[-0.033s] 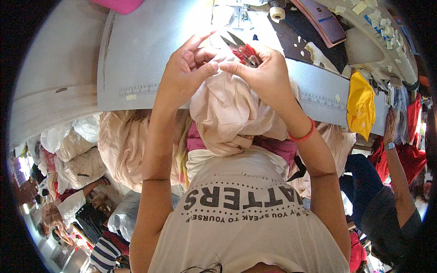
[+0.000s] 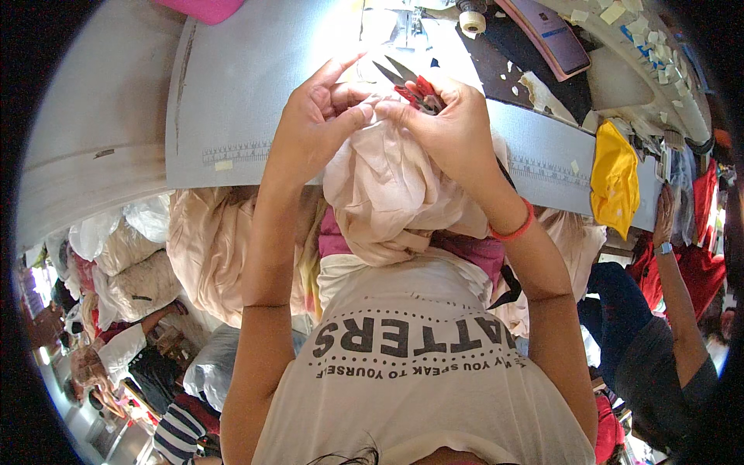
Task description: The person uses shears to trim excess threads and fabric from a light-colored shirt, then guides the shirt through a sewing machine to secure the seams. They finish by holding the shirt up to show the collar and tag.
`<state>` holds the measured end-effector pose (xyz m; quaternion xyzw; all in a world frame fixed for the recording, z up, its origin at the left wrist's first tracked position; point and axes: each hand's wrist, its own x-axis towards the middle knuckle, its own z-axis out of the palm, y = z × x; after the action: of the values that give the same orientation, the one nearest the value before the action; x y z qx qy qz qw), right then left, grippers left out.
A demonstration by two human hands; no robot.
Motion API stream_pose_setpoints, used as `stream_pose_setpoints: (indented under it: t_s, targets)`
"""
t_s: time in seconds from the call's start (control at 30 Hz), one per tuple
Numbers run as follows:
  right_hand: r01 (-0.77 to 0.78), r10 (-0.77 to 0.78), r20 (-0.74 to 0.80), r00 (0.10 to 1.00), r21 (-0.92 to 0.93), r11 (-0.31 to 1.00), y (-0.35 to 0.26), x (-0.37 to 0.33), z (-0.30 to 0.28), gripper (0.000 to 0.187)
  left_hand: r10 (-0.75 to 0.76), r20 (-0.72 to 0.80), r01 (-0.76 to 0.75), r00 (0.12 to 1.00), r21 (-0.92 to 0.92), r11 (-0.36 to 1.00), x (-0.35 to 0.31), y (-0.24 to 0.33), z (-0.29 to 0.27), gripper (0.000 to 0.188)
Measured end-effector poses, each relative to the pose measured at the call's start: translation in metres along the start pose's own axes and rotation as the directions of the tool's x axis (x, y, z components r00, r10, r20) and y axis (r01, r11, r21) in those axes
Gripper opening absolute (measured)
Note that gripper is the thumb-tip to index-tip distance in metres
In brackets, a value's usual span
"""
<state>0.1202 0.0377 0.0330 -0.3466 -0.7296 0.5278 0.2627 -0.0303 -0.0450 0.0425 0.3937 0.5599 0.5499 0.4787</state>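
My left hand (image 2: 322, 116) is closed, thumb against fingers, pinching the upper edge of a pale pink cloth (image 2: 387, 186). Close beside it, my right hand (image 2: 449, 116) has red-handled thread snips (image 2: 418, 89) tucked in its curled fingers. The two dark blades stand apart and point up and to the left, above the cloth. The right thumb also presses at the cloth edge, near the left thumb. From both hands the cloth hangs bunched over the table edge into my lap.
Under the hands lies a grey work table (image 2: 232, 101) with a printed ruler strip. A phone (image 2: 554, 43) rests at the back right, near a yellow cloth (image 2: 614, 178) hanging over the edge. Another person's arm (image 2: 682, 294) reaches in at the right. Stuffed bags (image 2: 139, 271) lie at left.
The thread snips have tilted slightly and their blades have shifted a little upward. My thumbs have moved slightly at the cloth edge, which both hands still grip.
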Motion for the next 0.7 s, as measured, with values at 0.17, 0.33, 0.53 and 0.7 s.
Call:
stream_pose_setpoints:
  t_s: [0.17,0.33,0.53,0.7]
  targets:
    - [0.189,-0.212,-0.248,0.945,-0.112,0.975,0.009,-0.001,0.002,0.013,-0.009,-0.119,0.020,0.993,0.095,0.995,-0.001,-0.002,-0.001,0.063]
    - [0.129,-0.148,-0.169,0.974,-0.116,0.985,-0.003,-0.021,-0.003,0.021,0.034,-0.193,-0.035,0.981,-0.006,0.999,-0.004,-0.006,0.001,0.068]
    - [0.235,-0.297,-0.150,0.943,-0.332,0.914,0.005,-0.025,0.000,0.030,0.019,-0.198,-0.024,0.980,-0.022,0.999,-0.006,-0.005,0.006,0.068]
    - [0.149,-0.191,-0.075,0.979,-0.379,0.913,-0.002,-0.029,0.002,0.027,0.024,-0.199,-0.028,0.980,-0.020,0.999,-0.009,-0.006,0.006,0.068]
